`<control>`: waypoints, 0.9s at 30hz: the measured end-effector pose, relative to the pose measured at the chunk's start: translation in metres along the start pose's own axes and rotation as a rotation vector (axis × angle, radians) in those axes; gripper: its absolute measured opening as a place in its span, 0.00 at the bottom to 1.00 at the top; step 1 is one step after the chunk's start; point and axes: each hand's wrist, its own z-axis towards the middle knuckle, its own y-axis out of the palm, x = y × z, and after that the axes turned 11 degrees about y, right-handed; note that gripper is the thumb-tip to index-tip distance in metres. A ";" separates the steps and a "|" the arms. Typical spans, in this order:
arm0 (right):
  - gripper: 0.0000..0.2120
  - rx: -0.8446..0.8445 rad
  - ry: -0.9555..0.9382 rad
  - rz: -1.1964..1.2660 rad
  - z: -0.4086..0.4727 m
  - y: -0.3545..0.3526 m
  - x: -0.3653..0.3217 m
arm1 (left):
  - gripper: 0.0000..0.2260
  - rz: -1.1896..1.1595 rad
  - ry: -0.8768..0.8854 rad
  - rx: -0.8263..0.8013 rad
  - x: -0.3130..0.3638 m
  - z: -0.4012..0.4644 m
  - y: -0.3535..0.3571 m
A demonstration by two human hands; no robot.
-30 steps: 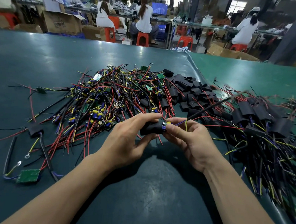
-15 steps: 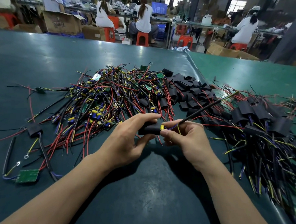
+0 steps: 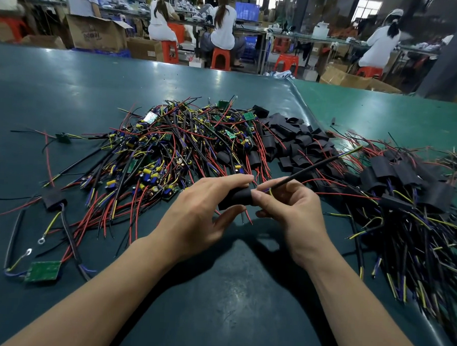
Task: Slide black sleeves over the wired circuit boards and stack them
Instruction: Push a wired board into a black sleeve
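Left hand (image 3: 193, 213) grasps the black sleeve (image 3: 235, 197); right hand (image 3: 291, 210), at its 3 o'clock, pinches the black cable (image 3: 320, 164).

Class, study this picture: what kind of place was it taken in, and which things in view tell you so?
Most likely an electronics assembly workshop: a heap of wired circuit boards, loose black sleeves on the green worktable, and seated workers at benches behind.

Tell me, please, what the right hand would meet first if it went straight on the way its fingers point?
Probably the black sleeve that the left hand holds: the right hand points leftward, fingertips already at its end.
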 end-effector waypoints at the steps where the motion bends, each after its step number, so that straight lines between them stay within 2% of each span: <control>1: 0.06 -0.014 -0.004 -0.012 -0.001 0.001 0.001 | 0.22 -0.013 0.000 0.005 0.000 0.000 0.000; 7: 0.04 -0.036 0.053 0.088 0.001 0.000 0.000 | 0.24 -0.053 -0.001 0.009 -0.003 0.000 -0.001; 8: 0.09 -0.075 0.091 0.109 0.002 0.000 0.000 | 0.24 -0.050 0.004 0.007 -0.003 0.000 -0.001; 10: 0.15 -0.174 0.194 0.035 0.001 -0.002 -0.001 | 0.23 -0.040 0.022 0.005 -0.001 0.000 0.000; 12: 0.13 -0.220 0.225 -0.100 -0.003 -0.002 0.000 | 0.21 -0.001 0.059 0.017 -0.001 0.002 0.001; 15: 0.07 -0.111 0.124 -0.016 -0.006 0.000 -0.007 | 0.21 0.125 0.129 0.104 -0.003 0.006 -0.003; 17: 0.05 0.072 0.006 0.101 -0.005 -0.005 -0.021 | 0.19 0.193 0.140 0.201 -0.006 0.006 -0.006; 20: 0.08 0.334 -0.113 0.407 0.001 -0.034 -0.045 | 0.17 0.223 0.128 0.249 -0.006 0.002 -0.004; 22: 0.14 0.362 -0.062 0.603 0.003 -0.050 -0.054 | 0.17 0.223 0.111 0.228 -0.005 0.001 -0.001; 24: 0.18 0.355 0.049 0.611 0.005 -0.056 -0.052 | 0.18 0.232 0.067 0.200 -0.007 0.001 0.000; 27: 0.09 0.347 0.101 0.562 0.009 -0.050 -0.039 | 0.18 0.268 -0.037 0.150 -0.009 0.000 -0.001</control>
